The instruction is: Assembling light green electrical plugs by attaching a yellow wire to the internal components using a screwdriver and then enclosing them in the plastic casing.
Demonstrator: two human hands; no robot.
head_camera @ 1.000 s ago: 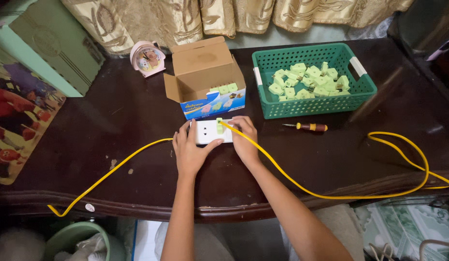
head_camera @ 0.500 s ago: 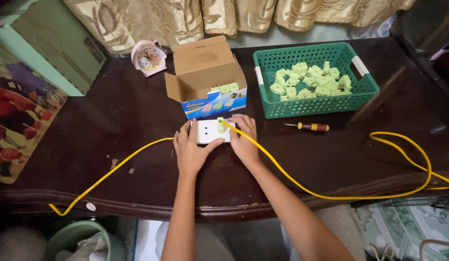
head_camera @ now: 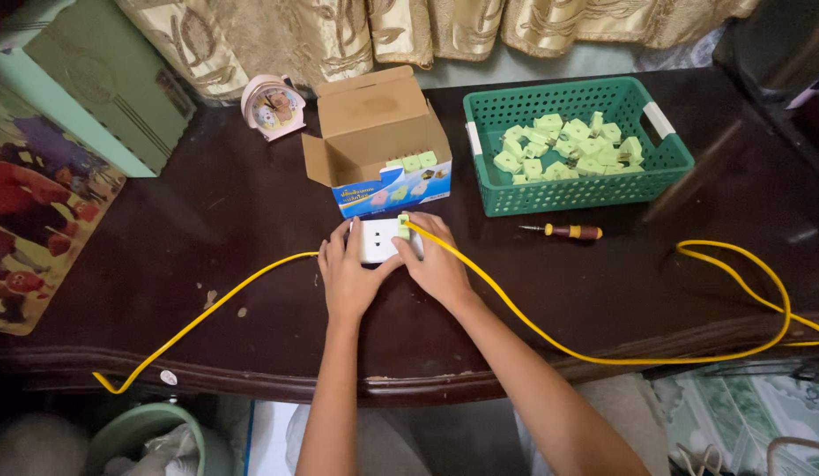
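Both hands rest on a white socket block (head_camera: 376, 240) lying on the dark wooden table (head_camera: 207, 220). My left hand (head_camera: 348, 278) grips its left side. My right hand (head_camera: 437, 264) covers its right side, fingers by a small light-green plug piece (head_camera: 403, 225) at the block's top right corner. A yellow cable (head_camera: 550, 339) runs from that corner across my right wrist to the right edge; another stretch of yellow cable (head_camera: 207, 308) trails left to the table's front edge.
An open cardboard box (head_camera: 374, 141) stands just behind the hands. A green basket (head_camera: 585, 189) holds several light-green plug pieces. A screwdriver (head_camera: 563, 231) lies right of my hands. A pink alarm clock (head_camera: 272, 107) sits at the back; a bucket (head_camera: 145, 436) is below the table.
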